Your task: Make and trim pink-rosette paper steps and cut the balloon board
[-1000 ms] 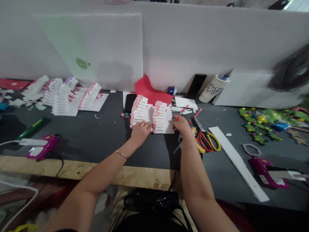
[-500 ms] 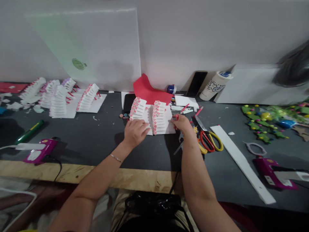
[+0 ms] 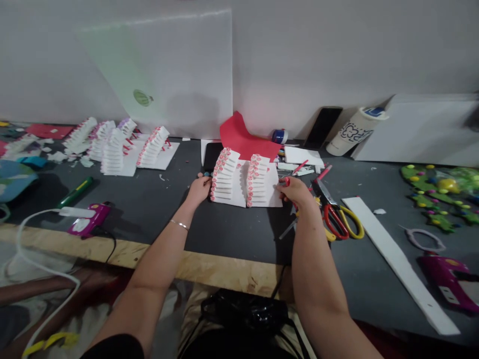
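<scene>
Flanking a white sheet (image 3: 239,201) near the back edge of the worktop (image 3: 239,239), the hands are well apart: the left hand (image 3: 199,190) lies loosely open by the sheet's left edge, while the right hand (image 3: 295,193) pinches at its right edge (whether anything sits between those fingers is too small to tell). Two stepped stacks of pink-tipped white strips (image 3: 224,174) stand side by side on the sheet, apparently spaced to stay separate. Red-handled scissors (image 3: 336,219) lie just beyond the right hand, limiting room there.
</scene>
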### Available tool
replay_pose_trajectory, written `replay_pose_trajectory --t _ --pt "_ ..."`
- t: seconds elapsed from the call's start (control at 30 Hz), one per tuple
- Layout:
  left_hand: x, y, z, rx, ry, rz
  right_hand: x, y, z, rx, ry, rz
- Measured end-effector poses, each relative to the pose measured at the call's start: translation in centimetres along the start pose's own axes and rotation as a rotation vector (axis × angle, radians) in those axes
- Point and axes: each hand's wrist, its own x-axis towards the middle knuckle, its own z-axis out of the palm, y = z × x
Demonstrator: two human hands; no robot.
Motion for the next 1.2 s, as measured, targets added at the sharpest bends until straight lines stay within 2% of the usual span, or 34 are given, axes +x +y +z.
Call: replay_pose_trajectory --t 0.13,0.33,0.6,0.83,1.2 --pt "0.1 0.2 -0.3 -0.114 -0.096 -0.055 0.3 0.4 0.2 0.045 -0.021 -0.006" --pt "0.0 0.6 -1.2 -0.455 -0.205 -0.215 0.2 0.5 0.3 0.099 -0.075 -0.020" --pt "0.2 0.2 -1.3 -0.397 -0.228 -0.153 -0.3 0.0 -0.1 0.156 -0.101 -0.005" --pt "0.4 0.0 -1.1 -0.370 -0.212 -0.088 0.1 0.9 -0.7 0.232 -0.118 -0.049" --pt "0.3 -0.2 -0.6 -0.370 -0.193 -0.038 0.0 1.2 -1.0 0.334 -0.083 -0.073"
